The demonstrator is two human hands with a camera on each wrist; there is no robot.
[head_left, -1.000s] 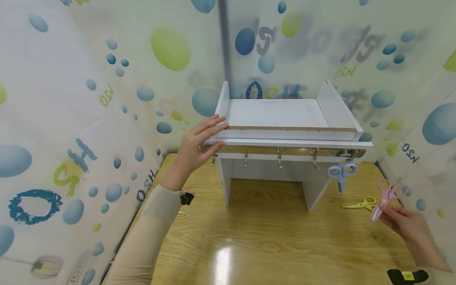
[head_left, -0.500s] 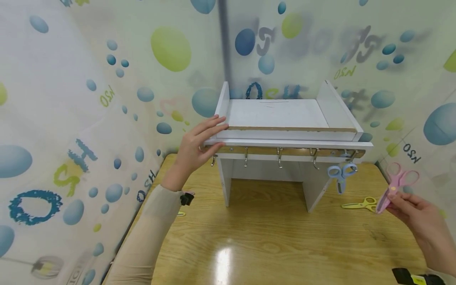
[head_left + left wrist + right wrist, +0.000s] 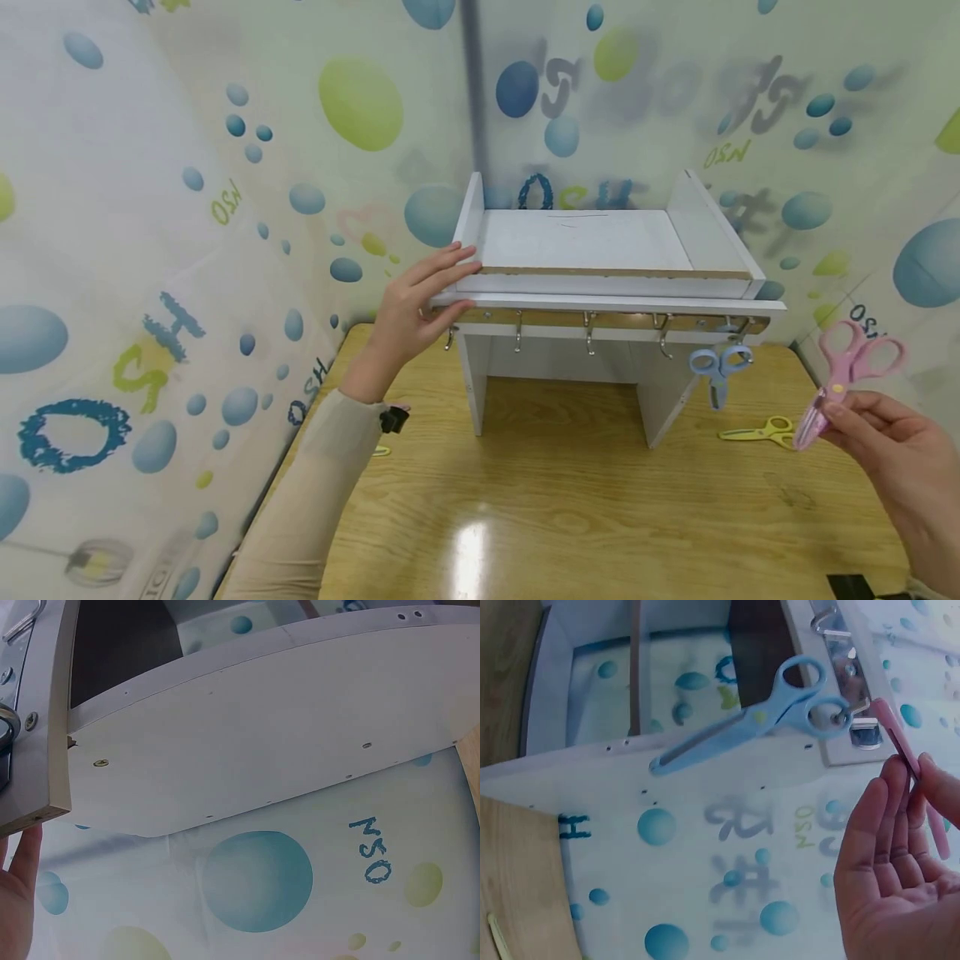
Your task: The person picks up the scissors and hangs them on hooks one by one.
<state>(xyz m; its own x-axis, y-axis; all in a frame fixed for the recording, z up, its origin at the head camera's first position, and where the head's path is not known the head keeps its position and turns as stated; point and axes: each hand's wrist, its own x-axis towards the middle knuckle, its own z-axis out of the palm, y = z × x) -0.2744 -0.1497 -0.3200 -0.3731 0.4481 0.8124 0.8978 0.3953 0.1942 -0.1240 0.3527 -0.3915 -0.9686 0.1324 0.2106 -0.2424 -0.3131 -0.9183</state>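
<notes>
Out to the right in the head view, my right hand (image 3: 900,467) pinches a pair of pink scissors (image 3: 840,375) by the blades, handle loops up. In the right wrist view the pink scissors (image 3: 897,735) show edge-on between thumb and fingers. My left hand (image 3: 408,308) grips the left end of a white shelf (image 3: 577,242), fingers over the top and thumb at the front. Blue scissors (image 3: 720,371) hang by a handle loop from the rightmost hook of the metal hook rail (image 3: 555,317); several other hooks on it are bare.
Yellow scissors (image 3: 757,431) lie on the wooden table (image 3: 562,508) right of the shelf. Another yellow piece (image 3: 382,451) shows partly behind the left forearm. Patterned cloth walls (image 3: 360,192) stand close behind and on both sides.
My right hand has lifted the pink scissors and shifted them to the right, so they sit higher and look larger. The left hand, shelf and blue scissors have stayed put.
</notes>
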